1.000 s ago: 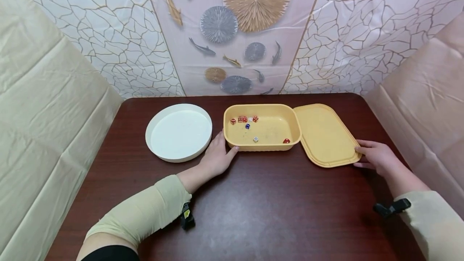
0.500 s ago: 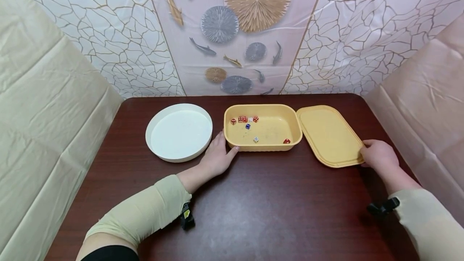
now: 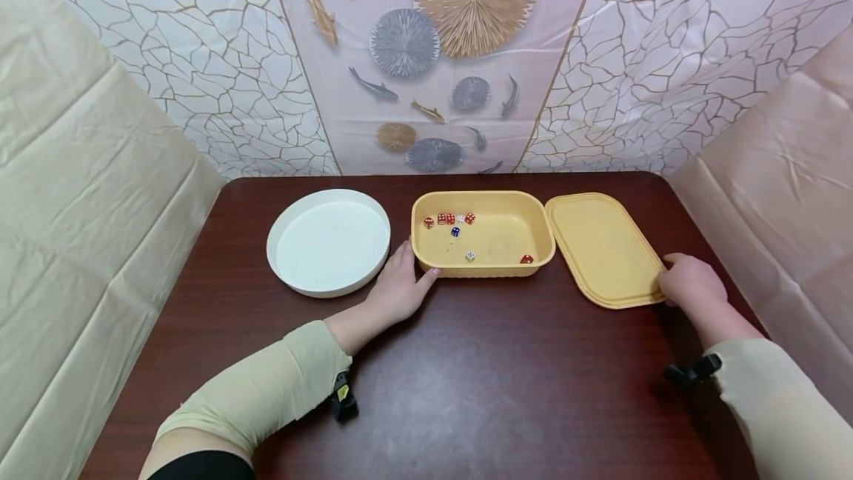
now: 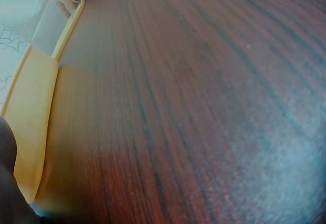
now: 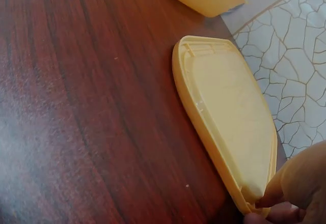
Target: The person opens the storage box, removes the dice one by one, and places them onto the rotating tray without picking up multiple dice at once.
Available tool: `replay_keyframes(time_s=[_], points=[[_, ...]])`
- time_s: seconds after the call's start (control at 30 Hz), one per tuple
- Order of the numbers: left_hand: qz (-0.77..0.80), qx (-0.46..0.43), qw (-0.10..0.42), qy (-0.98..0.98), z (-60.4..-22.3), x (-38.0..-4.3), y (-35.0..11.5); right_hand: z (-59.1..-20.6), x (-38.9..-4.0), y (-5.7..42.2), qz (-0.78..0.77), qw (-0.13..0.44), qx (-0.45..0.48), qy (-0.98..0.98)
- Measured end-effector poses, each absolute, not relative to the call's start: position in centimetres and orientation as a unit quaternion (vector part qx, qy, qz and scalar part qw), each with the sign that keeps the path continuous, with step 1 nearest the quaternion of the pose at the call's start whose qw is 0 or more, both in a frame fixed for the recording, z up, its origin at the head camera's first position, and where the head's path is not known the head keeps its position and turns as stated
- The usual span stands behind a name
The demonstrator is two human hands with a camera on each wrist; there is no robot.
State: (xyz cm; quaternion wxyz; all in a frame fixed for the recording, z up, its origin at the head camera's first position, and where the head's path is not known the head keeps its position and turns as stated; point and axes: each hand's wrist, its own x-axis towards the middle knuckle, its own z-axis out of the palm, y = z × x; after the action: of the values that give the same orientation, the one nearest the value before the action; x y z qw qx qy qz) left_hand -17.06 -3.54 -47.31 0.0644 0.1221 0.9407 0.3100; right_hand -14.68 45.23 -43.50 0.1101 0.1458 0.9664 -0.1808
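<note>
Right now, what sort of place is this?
Probably a staged tabletop recording booth: dark reddish-brown wood-grain table, creased beige sheets on both sides, and a pale backdrop printed with gold crackle lines and fish behind it.

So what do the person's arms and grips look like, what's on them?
The left grip and right grip are bare, no gloves. The left sleeve is pale green, with black cloth further up the arm. The right sleeve is similarly pale. A black device with a yellow mark sits at the left wrist, another black one at the right.
</note>
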Motion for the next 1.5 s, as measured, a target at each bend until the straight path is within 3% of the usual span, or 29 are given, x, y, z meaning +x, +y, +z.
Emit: replay_keyframes(time_s=[0.4, 1.3, 1.5], points=[[0.311, 0.119, 0.06, 0.941, -47.5, -17.2, -3.5, -44.0, -14.3, 45.2, -0.251, 0.091, 0.148, 0.952], [0.299, 0.125, 0.071, 0.943, -46.8, -16.3, -4.0, -43.3, -13.5, 45.5, -0.224, 0.073, 0.166, 0.958], [0.311, 0.119, 0.088, 0.939, -46.6, -15.4, -4.6, -42.7, -13.6, 45.0, -0.197, 0.023, 0.16, 0.967]])
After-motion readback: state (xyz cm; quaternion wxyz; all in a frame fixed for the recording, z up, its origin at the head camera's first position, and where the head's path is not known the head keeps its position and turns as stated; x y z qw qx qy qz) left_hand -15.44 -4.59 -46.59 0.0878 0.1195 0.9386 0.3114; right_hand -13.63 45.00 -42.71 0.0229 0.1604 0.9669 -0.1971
